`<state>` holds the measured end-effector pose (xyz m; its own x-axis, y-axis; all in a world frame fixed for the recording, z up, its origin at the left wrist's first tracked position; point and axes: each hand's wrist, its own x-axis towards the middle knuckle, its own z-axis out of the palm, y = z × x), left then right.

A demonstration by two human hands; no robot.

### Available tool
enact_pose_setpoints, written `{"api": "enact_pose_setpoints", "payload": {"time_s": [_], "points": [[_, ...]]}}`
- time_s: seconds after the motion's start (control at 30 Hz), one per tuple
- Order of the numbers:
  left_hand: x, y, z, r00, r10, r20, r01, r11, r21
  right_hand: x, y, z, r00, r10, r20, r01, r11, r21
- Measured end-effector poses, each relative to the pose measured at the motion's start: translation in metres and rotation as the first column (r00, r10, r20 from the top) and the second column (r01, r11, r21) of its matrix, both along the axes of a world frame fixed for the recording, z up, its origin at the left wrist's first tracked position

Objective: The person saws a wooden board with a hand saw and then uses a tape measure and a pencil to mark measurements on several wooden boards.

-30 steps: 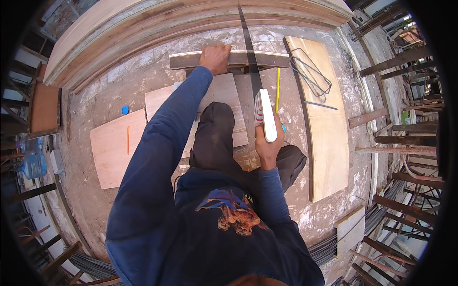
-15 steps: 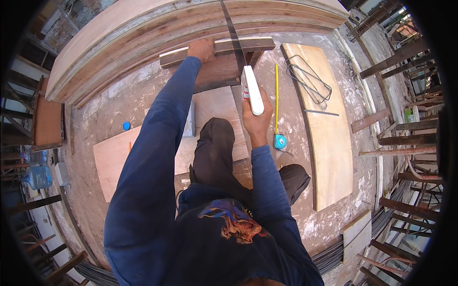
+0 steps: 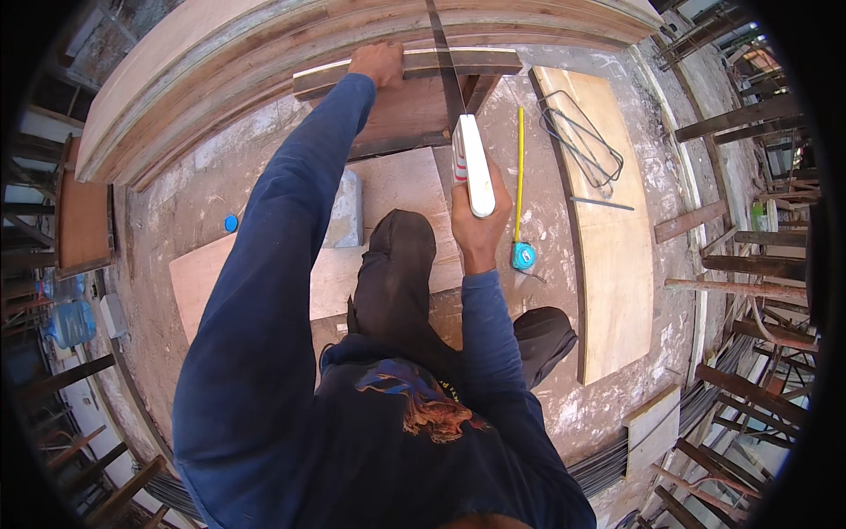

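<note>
My right hand [image 3: 482, 216] is closed round the white handle of a handsaw [image 3: 477, 167]. Its dark blade points away from me and crosses a narrow wooden board [image 3: 492, 61] right of my left hand. That board lies crosswise on top of a brown wooden support. Left of the blade, my left hand [image 3: 377, 64] is wrapped over the board and presses on it. Whether the blade has cut into the wood cannot be made out. A blue tape measure [image 3: 523, 256] with its yellow strip pulled out rests on the floor right of my right hand.
Long stacked boards [image 3: 220, 79] lie beyond the support. On the right is a pale plank [image 3: 614, 264] with bent metal rods [image 3: 582, 141] on it. A plywood sheet [image 3: 401, 176], a grey block [image 3: 346, 212] and a blue cap [image 3: 231, 223] are on the floor.
The handsaw has been drawn slightly back toward me relative to the board. My left hand keeps its place on the board. The whole view has shifted a little.
</note>
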<state>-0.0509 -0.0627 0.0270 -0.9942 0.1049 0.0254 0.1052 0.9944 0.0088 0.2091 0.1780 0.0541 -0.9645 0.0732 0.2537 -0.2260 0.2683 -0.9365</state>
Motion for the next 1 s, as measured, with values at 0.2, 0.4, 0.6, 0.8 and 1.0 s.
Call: {"api": "enact_pose_setpoints", "payload": {"time_s": [0.2,0.4,0.6,0.8,1.0], "points": [[-0.008,-0.003,-0.007,0.999,-0.039,-0.002,0.039,0.999,-0.033,0.078,0.030,0.008,0.999,-0.028,-0.024,0.029,0.999,0.044],[0.012,0.000,-0.004,0.999,-0.020,0.046,0.020,1.000,-0.010,-0.014,-0.002,-0.003,0.993,-0.009,-0.119,0.006,1.000,-0.025],[-0.005,-0.002,0.002,1.000,-0.030,0.003,0.030,0.999,0.022,0.092,0.031,-0.008,0.999,-0.033,0.014,0.033,0.999,0.008],[0.013,-0.003,0.002,0.999,-0.026,0.047,0.026,1.000,0.006,-0.034,-0.020,-0.003,0.978,-0.088,-0.188,0.074,0.994,-0.077],[0.000,-0.005,0.007,0.999,-0.052,0.002,0.052,0.999,0.015,0.083,0.026,-0.015,0.992,-0.054,-0.116,0.057,0.998,0.023]]}}
